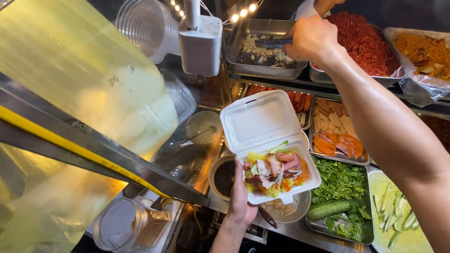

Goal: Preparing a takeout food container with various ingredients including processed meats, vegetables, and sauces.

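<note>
Holding one white foam clamshell box (pixel 269 145) from beneath, the left hand (pixel 241 199) has its fingers closed around the box's lower left edge. The lid stands open, and the filled half carries yellow rice with sliced meat and shreds of vegetable. The right hand (pixel 311 40) reaches far forward over one metal tray (pixel 265 51) of pale crumbled topping, its fingers clenched on a dark pair of tongs (pixel 274 43) whose tip sits just above the tray; whether the tongs have picked anything up is hard to tell. Beside that tray lie two heaps of shredded food, one red (pixel 363 42) and one orange (pixel 424 54). Below the box, one whole cucumber (pixel 335 207) rests on a tray of green herbs (pixel 340 182). One small bowl of dark sauce (pixel 224 177) sits just left of the box.
</note>
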